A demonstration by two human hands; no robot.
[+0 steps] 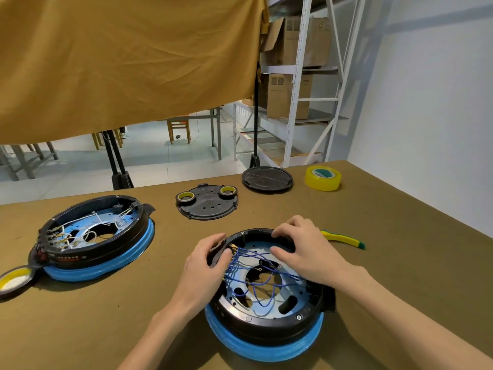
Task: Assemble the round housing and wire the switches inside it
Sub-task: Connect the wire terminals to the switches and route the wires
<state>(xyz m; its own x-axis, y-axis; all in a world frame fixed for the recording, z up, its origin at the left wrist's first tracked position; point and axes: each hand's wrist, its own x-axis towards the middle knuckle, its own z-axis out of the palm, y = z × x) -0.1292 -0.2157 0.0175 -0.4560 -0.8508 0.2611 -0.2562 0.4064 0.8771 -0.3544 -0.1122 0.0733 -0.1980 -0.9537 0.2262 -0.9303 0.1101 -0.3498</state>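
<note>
A round black housing (266,320) with a blue-wrapped rim lies open in front of me, blue wires (256,265) looping over its metal plate. My left hand (205,263) grips the black switch block (216,252) at the housing's left rim, thumb by the brass terminals. My right hand (301,249) rests on the far right rim, fingers curled over the edge and thumb reaching inside. A second housing (93,236) with white wires sits to the left.
Two black round covers (208,204) (266,180) lie farther back, the nearer one carrying two small tape rolls (186,196). A yellow tape roll (323,178) sits back right, a yellow-green tool (344,239) beside my right hand, another tape roll (14,281) at far left.
</note>
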